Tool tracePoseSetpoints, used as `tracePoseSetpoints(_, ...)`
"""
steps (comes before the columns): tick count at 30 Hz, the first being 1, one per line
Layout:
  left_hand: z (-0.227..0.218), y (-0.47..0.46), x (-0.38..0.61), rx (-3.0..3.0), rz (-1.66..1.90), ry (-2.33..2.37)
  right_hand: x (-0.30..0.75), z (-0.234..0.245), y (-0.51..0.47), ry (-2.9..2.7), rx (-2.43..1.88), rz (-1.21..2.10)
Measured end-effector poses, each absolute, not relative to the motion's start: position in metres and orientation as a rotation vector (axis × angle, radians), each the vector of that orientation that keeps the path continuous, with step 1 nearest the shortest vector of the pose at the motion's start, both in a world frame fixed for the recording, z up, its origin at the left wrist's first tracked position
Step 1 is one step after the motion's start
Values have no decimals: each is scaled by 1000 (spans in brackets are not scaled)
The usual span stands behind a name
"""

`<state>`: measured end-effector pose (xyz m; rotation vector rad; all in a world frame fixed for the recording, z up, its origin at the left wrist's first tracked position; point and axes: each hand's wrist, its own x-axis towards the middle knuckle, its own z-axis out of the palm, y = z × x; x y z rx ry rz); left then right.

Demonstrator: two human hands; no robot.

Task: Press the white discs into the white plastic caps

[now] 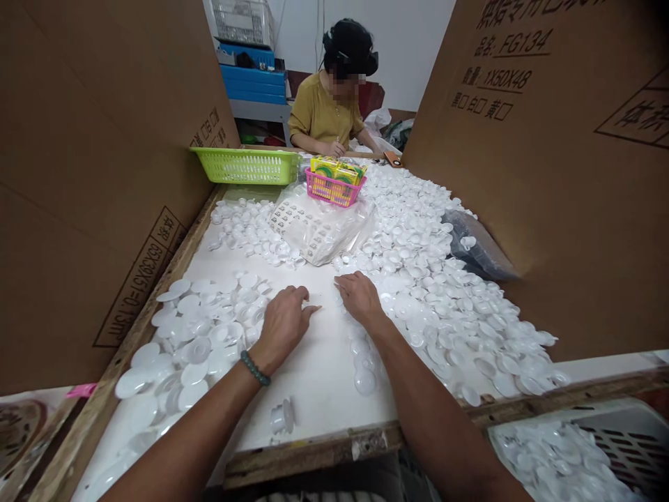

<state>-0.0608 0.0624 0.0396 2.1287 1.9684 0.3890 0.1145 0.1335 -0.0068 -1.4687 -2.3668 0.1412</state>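
Note:
My left hand [285,322] rests on the white table [318,362], fingers curled and pinched together at the edge of a heap of white round discs [198,335]. What it pinches is too small to make out. My right hand [358,296] lies just to the right, fingers bent down onto the table beside a large pile of small white plastic caps [444,293]. A clear plastic bag [313,226] of small white parts lies beyond both hands.
Tall cardboard boxes [78,174] wall in both sides. A green basket [245,166] and a pink basket [332,187] stand at the far end, where another person [327,104] sits working. A white crate [575,453] of caps sits at lower right.

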Motion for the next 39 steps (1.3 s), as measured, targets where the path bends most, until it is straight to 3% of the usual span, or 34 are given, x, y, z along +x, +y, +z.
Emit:
tracePoseSetpoints(7,31,83,-18,2401,239,1612,115,-3,129,-2124,-1535,268)
tracePoseSetpoints(12,24,93,-15,2469,104,1664,119,1,130,-1979,-1622,344)
tracePoseSetpoints(16,21,88,-31,2485,167,1701,118,3,129,-1873,-1607,503)
tracePoseSetpoints(23,22,70,-49,2439,349,1368,107,4,120,-2025,-1576,594)
tracePoseSetpoints(28,33,111,-83,2132,545,2018,108,6,117,-2117,-1625,558)
tracePoseSetpoints(31,39,148,-102,2032,362,2289,105,5,115,-2130,-1591,649)
tracePoseSetpoints(34,37,164,-104,2055,239,2199,100,6,112,-2139,-1483,776)
tracePoseSetpoints(39,24,147,-87,2045,350,2006,98,7,113,-2079,-1371,971)
